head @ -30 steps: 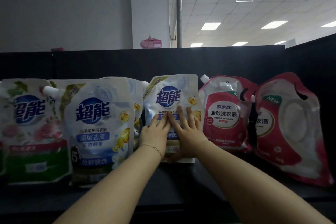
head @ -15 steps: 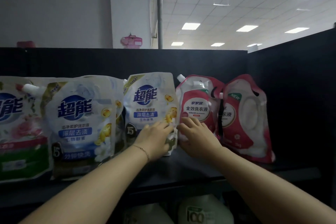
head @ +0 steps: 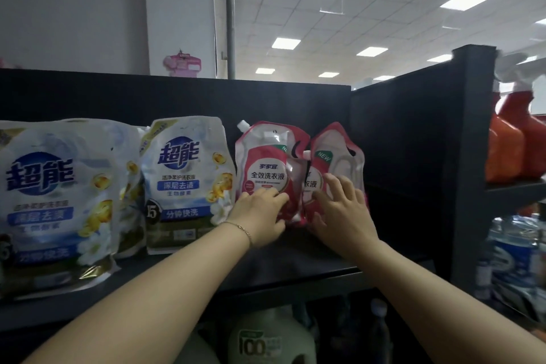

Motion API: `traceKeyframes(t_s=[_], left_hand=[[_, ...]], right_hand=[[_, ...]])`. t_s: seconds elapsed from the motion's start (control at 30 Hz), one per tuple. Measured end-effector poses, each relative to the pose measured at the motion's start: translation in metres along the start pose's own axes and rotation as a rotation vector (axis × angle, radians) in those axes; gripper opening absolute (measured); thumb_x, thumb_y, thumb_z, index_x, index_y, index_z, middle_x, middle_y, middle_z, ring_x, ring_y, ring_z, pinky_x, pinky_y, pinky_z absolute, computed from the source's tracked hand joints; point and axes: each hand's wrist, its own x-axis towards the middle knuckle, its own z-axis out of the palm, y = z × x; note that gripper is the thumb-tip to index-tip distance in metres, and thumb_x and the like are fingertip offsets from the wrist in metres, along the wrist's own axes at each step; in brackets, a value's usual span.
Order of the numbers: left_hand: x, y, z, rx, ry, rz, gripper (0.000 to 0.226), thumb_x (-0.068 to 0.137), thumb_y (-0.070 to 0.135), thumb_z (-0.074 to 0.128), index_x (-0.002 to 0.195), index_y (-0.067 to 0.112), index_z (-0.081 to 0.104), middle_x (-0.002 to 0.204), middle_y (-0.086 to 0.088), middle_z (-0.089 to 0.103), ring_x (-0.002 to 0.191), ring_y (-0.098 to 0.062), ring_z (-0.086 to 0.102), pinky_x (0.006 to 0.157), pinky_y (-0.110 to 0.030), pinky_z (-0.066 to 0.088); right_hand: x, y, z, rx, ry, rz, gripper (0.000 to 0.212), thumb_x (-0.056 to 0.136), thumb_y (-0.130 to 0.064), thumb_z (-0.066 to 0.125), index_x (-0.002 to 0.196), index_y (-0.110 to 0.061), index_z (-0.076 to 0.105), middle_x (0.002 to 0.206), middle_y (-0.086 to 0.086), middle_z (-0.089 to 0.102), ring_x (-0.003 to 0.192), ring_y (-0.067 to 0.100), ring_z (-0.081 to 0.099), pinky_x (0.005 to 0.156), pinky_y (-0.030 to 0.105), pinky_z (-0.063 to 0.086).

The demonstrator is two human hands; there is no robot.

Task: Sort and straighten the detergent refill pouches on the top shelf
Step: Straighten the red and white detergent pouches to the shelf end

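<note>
Top shelf point(head: 298, 267): two red pouches stand side by side, touching, right of two white pouches point(head: 186, 183).
Left hand point(head: 260, 216) grips the left red pouch point(head: 267, 168) low on its front, fingers curled over, thumb under.
Right hand point(head: 344, 213) lies on the right red pouch point(head: 336, 161), fingers spread and pressed flat.
That pouch tilts slightly.
Orange spray bottles point(head: 502, 151) on the neighbouring rack; a jug point(head: 266, 343) below.

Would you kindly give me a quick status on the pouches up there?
Status: left hand grips left red pouch low; right hand flat on right red pouch. Both pouches standing, touching. Nothing in the way.
</note>
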Motion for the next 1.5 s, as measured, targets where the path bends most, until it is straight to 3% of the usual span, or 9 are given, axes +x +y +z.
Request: traceKeyframes(t_s=[0.17, 0.4, 0.57, 0.67, 0.83, 0.93, 1.1, 1.3, 1.5], left_hand=[[0.023, 0.030, 0.016, -0.098, -0.065, -0.139, 0.046, 0.091, 0.041, 0.052, 0.131, 0.021, 0.043, 0.130, 0.000, 0.049, 0.121, -0.023, 0.047, 0.100, -0.045, 0.040], [0.064, 0.060, 0.048, -0.733, -0.051, -0.501, 0.044, 0.097, 0.040, 0.049, 0.128, 0.010, 0.046, 0.128, -0.010, 0.056, 0.121, -0.029, 0.052, 0.104, -0.040, 0.041], [0.086, 0.085, 0.052, -1.128, 0.133, -0.683, 0.044, 0.096, 0.042, 0.050, 0.124, 0.008, 0.054, 0.104, -0.006, 0.064, 0.097, -0.024, 0.059, 0.092, -0.032, 0.046], [0.093, 0.094, 0.057, -1.247, 0.246, -0.801, 0.052, 0.090, 0.042, 0.061, 0.127, 0.006, 0.051, 0.122, -0.010, 0.061, 0.107, -0.027, 0.059, 0.094, -0.036, 0.048], [0.089, 0.102, 0.063, -1.395, 0.322, -0.804, 0.031, 0.079, 0.037, 0.076, 0.098, 0.018, 0.059, 0.106, -0.006, 0.068, 0.100, -0.027, 0.064, 0.094, -0.045, 0.051], [0.083, 0.110, 0.067, -1.330, 0.402, -0.776, 0.019, 0.081, 0.035, 0.074, 0.087, 0.026, 0.059, 0.097, -0.001, 0.069, 0.095, -0.025, 0.065, 0.091, -0.046, 0.053], [0.074, 0.119, 0.066, -1.198, 0.461, -0.668, 0.018, 0.085, 0.036, 0.070, 0.095, 0.023, 0.063, 0.093, 0.002, 0.070, 0.089, -0.019, 0.065, 0.087, -0.043, 0.054], [0.071, 0.124, 0.057, -1.170, 0.364, -0.490, 0.011, 0.092, 0.030, 0.062, 0.103, 0.029, 0.061, 0.101, 0.004, 0.069, 0.097, -0.014, 0.065, 0.091, -0.042, 0.053], [0.064, 0.127, 0.058, -1.058, 0.420, -0.383, 0.021, 0.091, 0.026, 0.064, 0.106, 0.012, 0.066, 0.106, -0.002, 0.067, 0.096, -0.016, 0.065, 0.088, -0.044, 0.054]], right_hand=[[-0.015, 0.041, 0.018, -0.007, -0.007, 0.036, 0.069, 0.067, -0.044, 0.078, 0.126, -0.015, 0.056, 0.151, 0.020, 0.029, 0.138, 0.037, 0.022, 0.092, 0.051, 0.045], [-0.021, 0.067, 0.028, 0.327, -0.024, 0.290, 0.123, 0.067, -0.055, 0.078, 0.151, -0.020, -0.004, 0.158, 0.015, -0.005, 0.144, 0.036, 0.012, 0.100, 0.057, 0.039], [-0.022, 0.079, 0.033, 0.798, -0.194, 0.449, 0.118, 0.069, -0.050, 0.079, 0.153, -0.025, -0.001, 0.153, 0.007, 0.025, 0.133, 0.027, 0.041, 0.102, 0.045, 0.044], [-0.021, 0.088, 0.038, 0.861, -0.212, 0.419, 0.101, 0.073, -0.040, 0.079, 0.150, -0.021, 0.017, 0.142, 0.006, 0.040, 0.123, 0.023, 0.050, 0.097, 0.038, 0.048], [-0.031, 0.109, 0.037, 1.131, -0.220, 0.393, 0.094, 0.078, -0.020, 0.078, 0.148, -0.026, 0.017, 0.134, -0.010, 0.045, 0.120, 0.005, 0.048, 0.089, 0.013, 0.044], [-0.038, 0.110, 0.038, 1.158, -0.194, 0.387, 0.093, 0.081, -0.016, 0.075, 0.150, -0.023, 0.013, 0.141, -0.005, 0.041, 0.128, 0.009, 0.045, 0.093, 0.016, 0.044], [-0.048, 0.111, 0.040, 1.095, -0.185, 0.370, 0.093, 0.081, -0.034, 0.071, 0.150, -0.032, 0.009, 0.149, -0.003, 0.034, 0.134, 0.014, 0.039, 0.106, 0.042, 0.043], [-0.059, 0.110, 0.037, 1.020, -0.095, 0.363, 0.087, 0.087, -0.033, 0.066, 0.152, -0.026, 0.008, 0.150, -0.001, 0.031, 0.134, 0.012, 0.038, 0.099, 0.024, 0.039], [-0.070, 0.109, 0.030, 1.009, -0.062, 0.335, 0.084, 0.088, -0.040, 0.062, 0.151, -0.028, 0.008, 0.149, -0.002, 0.032, 0.130, 0.013, 0.043, 0.096, 0.033, 0.049]])
